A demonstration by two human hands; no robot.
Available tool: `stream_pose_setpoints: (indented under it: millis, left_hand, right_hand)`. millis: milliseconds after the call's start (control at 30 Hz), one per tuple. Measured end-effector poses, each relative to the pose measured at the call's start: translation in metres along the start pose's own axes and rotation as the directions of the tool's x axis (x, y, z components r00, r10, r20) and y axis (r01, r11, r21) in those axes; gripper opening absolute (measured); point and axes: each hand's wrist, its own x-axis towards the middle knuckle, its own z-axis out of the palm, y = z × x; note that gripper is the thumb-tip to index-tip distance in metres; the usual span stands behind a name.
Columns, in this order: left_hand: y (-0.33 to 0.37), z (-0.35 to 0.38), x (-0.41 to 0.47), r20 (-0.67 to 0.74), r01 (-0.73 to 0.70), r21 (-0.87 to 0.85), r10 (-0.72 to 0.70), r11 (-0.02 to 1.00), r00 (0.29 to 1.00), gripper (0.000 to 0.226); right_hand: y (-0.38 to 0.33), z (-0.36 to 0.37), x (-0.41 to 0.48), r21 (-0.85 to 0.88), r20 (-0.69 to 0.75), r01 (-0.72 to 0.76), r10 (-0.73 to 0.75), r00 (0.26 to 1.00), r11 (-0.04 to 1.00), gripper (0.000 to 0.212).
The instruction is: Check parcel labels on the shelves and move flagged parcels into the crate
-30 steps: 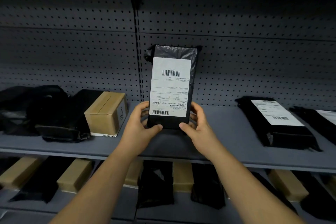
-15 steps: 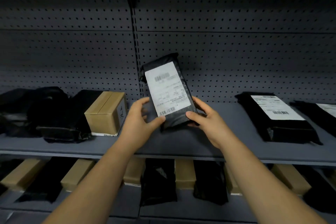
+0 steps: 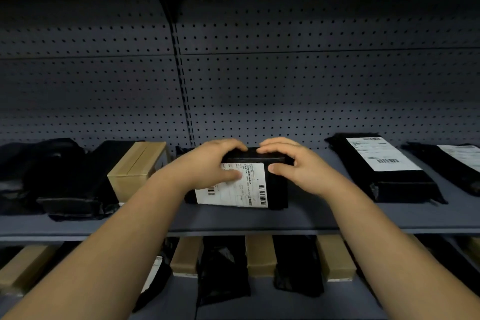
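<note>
Black parcel (image 3: 278,189) standing on edge near the shelf's (image 3: 324,215) front edge, label (image 3: 246,191) outward; left hand (image 3: 207,163) and right hand (image 3: 301,166) grip its top.

Your left hand (image 3: 207,163) and right hand (image 3: 301,167) grip a black parcel (image 3: 278,189) standing on its long edge on a grey shelf (image 3: 311,218), fingers (image 3: 228,144) curled over its top. Its white label (image 3: 244,191) faces you, your left thumb (image 3: 230,176) pressing it. A cardboard box (image 3: 137,169) sits just left; a second parcel (image 3: 384,171) lies flat, well apart, to the right.
</note>
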Motion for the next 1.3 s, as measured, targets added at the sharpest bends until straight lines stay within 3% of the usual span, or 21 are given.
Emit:
stream_pose_setpoints:
  millis: [100,200,300,367,467,567,633,733,867,1100,1233,1300]
  left_hand:
    - [-0.002,-0.002,0.002,-0.042,0.014,-0.092,-0.018,0.996,0.999,0.048]
    - [-0.004,-0.003,0.001,-0.163,0.034,-0.258,-0.078,0.966,0.984,0.041]
    - [-0.003,-0.002,-0.001,-0.346,0.010,-0.552,-0.239,0.834,0.907,0.032]
    - [-0.001,-0.001,-0.001,-0.390,-0.080,-0.770,-0.368,0.633,0.844,0.031]
    - [0.001,0.004,0.002,-0.352,-0.188,-0.918,-0.500,0.348,0.792,0.031]
    - [0.000,0.008,0.002,-0.303,-0.214,-0.952,-0.559,0.220,0.772,0.030]
    - [-0.003,0.009,0.000,-0.305,-0.204,-0.949,-0.539,0.239,0.785,0.032]
    - [-0.012,0.010,-0.013,-0.318,-0.168,-0.922,-0.438,0.348,0.841,0.044]
    - [-0.024,0.023,-0.039,-0.344,-0.032,-0.763,-0.364,0.645,0.865,0.059]
    - [-0.017,0.043,-0.048,-0.304,0.009,-0.730,-0.336,0.683,0.892,0.078]
    - [-0.008,0.047,-0.045,-0.295,0.015,-0.774,-0.381,0.633,0.876,0.075]
    - [-0.003,0.051,-0.043,-0.308,0.007,-0.780,-0.394,0.626,0.866,0.069]
  right_hand:
    - [-0.003,-0.002,0.001,-0.016,-0.055,0.027,-0.028,0.998,1.000,0.047]
    - [-0.005,-0.003,0.004,0.008,-0.290,0.021,-0.017,0.957,1.000,0.056]
    - [-0.006,0.000,0.002,0.178,-0.447,0.006,0.075,0.891,0.984,0.063]
    - [-0.005,0.007,0.000,0.197,-0.382,-0.060,0.133,0.915,0.979,0.066]
    - [-0.003,0.028,-0.001,0.206,-0.159,-0.156,0.191,0.969,0.966,0.064]
    - [-0.003,0.046,0.002,0.307,-0.068,-0.165,0.194,0.979,0.938,0.071]
    - [-0.003,0.051,0.004,0.341,-0.091,-0.153,0.195,0.977,0.928,0.069]
    - [-0.004,0.052,0.004,0.431,-0.121,-0.138,0.208,0.971,0.892,0.059]
    - [0.001,0.053,0.003,0.462,-0.140,-0.137,0.224,0.964,0.876,0.054]
    - [0.006,0.052,0.003,0.473,-0.100,-0.201,0.279,0.955,0.858,0.049]
    - [0.008,0.049,0.001,0.464,-0.107,-0.226,0.307,0.945,0.857,0.042]
    - [0.012,0.049,0.000,0.409,-0.115,-0.247,0.318,0.941,0.878,0.049]
